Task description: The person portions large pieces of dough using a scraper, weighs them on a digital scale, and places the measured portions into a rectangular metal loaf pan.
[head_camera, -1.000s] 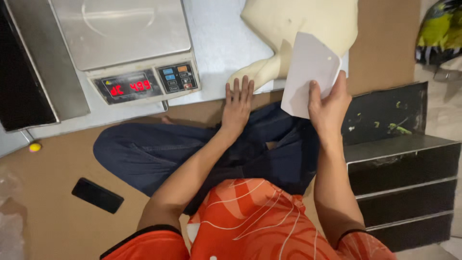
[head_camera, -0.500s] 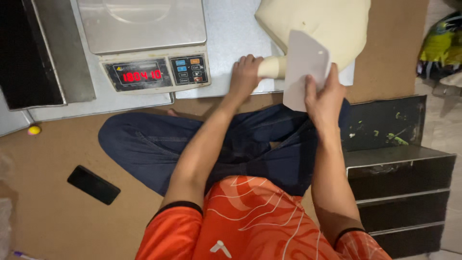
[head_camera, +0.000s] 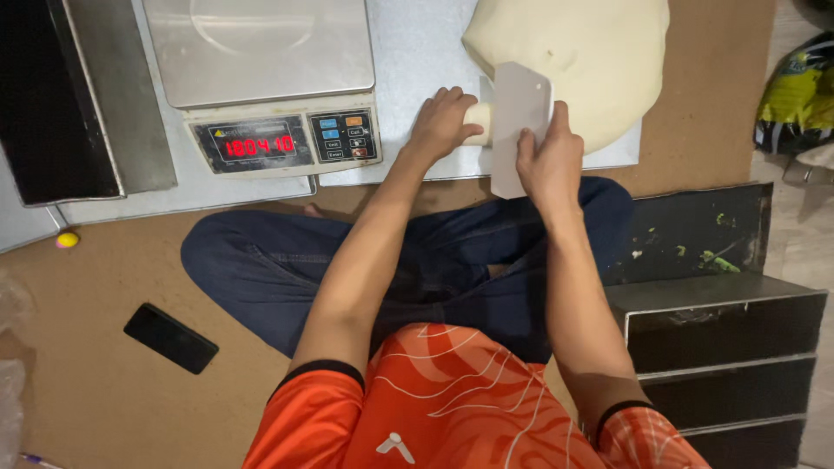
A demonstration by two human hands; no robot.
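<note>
Seated view over a metal sheet (head_camera: 417,52). We see the left hand (head_camera: 441,123) curled around a stub pulled from the large dough mass (head_camera: 573,61), which lies at the sheet's far right corner and overhangs its right edge. The right hand (head_camera: 549,165) pinches a white scraper (head_camera: 519,122) upright against that stub, near the sheet's front edge. Risks, in our judgement: the blade may slip toward the left fingers, the cut piece may drop off the front edge, or the dough may sag further over the right edge. The digital scale (head_camera: 269,78) stands at left.
</note>
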